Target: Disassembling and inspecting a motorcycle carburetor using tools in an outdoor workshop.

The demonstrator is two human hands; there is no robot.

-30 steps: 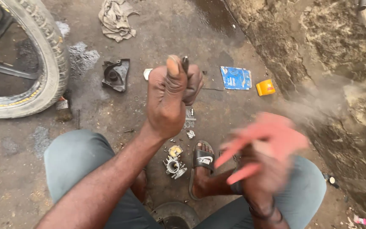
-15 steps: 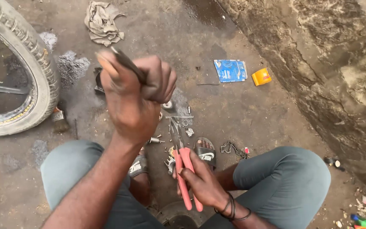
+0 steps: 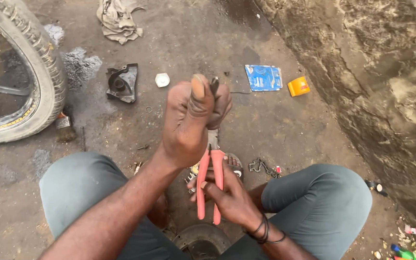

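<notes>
A small dark metal piece [image 3: 214,85] is gripped in the clenched left hand [image 3: 191,118], which is raised in front of the camera with the thumb pressed upward beside the piece. Just below it, a pair of pliers with pink-red handles [image 3: 210,185] is grasped by the right hand [image 3: 227,195], the fingers wrapped around the handles and the nose pointed up toward the left hand; where the nose ends is hidden behind that hand. Dark bands are worn on the right wrist.

The person is seated low, knees spread in grey-green trousers, over a bare floor [image 3: 285,130] of dirty, stained concrete. Between the legs, small metal parts and a short chain [image 3: 262,167] are scattered on the ground. Further out, a dark metal housing [image 3: 121,83] and a small white cap [image 3: 162,79] are seen lying near each other, with a blue packet [image 3: 264,77] and a small orange box [image 3: 298,86] to the right. A crumpled grey rag [image 3: 118,19] lies at the top. A tyred wheel [image 3: 34,62] stands at the left edge. The right side is bounded by a rough, crumbling earthen wall [image 3: 376,72].
</notes>
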